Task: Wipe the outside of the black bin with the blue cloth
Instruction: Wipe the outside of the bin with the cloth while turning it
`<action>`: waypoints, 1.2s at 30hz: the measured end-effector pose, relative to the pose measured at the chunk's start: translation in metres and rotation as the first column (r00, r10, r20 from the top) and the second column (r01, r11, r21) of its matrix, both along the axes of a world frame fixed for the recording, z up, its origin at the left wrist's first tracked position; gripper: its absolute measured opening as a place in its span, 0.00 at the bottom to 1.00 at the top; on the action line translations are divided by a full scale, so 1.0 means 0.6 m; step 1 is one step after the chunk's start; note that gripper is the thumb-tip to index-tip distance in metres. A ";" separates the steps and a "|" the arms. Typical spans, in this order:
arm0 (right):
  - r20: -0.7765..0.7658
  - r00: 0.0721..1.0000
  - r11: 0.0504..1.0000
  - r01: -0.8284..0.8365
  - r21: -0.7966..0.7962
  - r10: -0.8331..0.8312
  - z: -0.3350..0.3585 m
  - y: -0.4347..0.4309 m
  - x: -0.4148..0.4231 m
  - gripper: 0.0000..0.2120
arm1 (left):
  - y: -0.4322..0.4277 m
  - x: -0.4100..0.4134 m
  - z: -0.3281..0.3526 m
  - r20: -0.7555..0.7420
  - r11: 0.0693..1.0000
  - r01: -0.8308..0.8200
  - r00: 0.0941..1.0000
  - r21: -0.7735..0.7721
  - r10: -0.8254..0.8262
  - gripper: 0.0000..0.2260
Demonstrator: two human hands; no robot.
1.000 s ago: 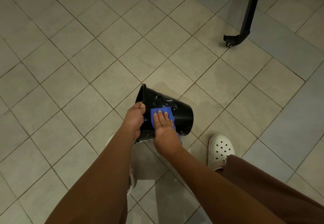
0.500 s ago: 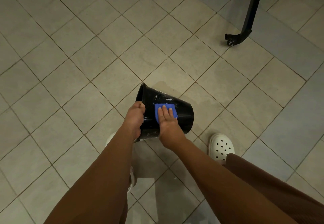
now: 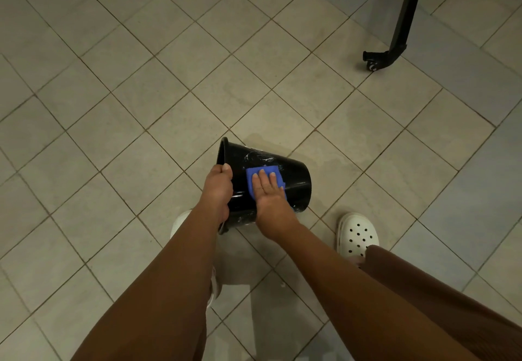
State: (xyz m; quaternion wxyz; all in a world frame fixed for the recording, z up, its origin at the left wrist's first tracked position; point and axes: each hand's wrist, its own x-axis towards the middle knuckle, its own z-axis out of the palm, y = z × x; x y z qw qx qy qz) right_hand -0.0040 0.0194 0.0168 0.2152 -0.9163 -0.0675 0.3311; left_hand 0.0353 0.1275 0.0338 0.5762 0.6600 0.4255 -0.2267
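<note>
Nearest the camera, two bare forearms reach down and forward, with a brown trouser leg point(image 3: 429, 298) at lower right. Just beyond it a white perforated plastic clog point(image 3: 357, 235) stands on the beige tiled floor point(image 3: 141, 106); a second white shoe point(image 3: 177, 220) is mostly hidden behind the left forearm. The left hand point(image 3: 217, 188) grips the rim of the round black plastic bin point(image 3: 296, 179), fingers curled round the edge. The bin is turned on its side, mouth to the left and base to the right, between the two shoes and just ahead of them; whether it touches the floor cannot be told. The right hand point(image 3: 268, 196) lies flat with fingers straight and pressed together, holding the folded blue cloth point(image 3: 250, 181) against the upper outside wall of the bin. Whitish smears show on the wall just above the cloth. A damp-looking patch point(image 3: 324, 151) marks the tiles beyond the bin. Far away at upper right, well apart, stands a black metal frame leg point(image 3: 402, 27) with a small castor point(image 3: 372, 65).
</note>
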 end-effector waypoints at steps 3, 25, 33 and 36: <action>-0.025 1.000 1.000 0.013 -0.020 -0.013 0.007 0.010 -0.004 0.39 | 0.002 0.002 0.001 -0.014 0.999 -0.020 1.000 0.025 0.020 0.12; 0.064 0.992 0.994 -0.108 0.013 0.107 -0.008 -0.013 0.003 0.39 | 0.007 0.004 -0.005 0.039 0.998 0.023 0.999 0.056 -0.026 0.14; 0.047 0.993 0.989 -0.105 -0.105 0.110 0.006 0.009 -0.026 0.35 | 0.006 0.004 -0.014 0.056 0.998 0.027 0.998 0.064 -0.031 0.15; 0.078 0.989 0.989 -0.120 -0.086 0.127 0.005 0.010 -0.023 0.35 | 0.008 0.004 -0.016 0.056 0.997 0.034 0.998 0.064 -0.038 0.15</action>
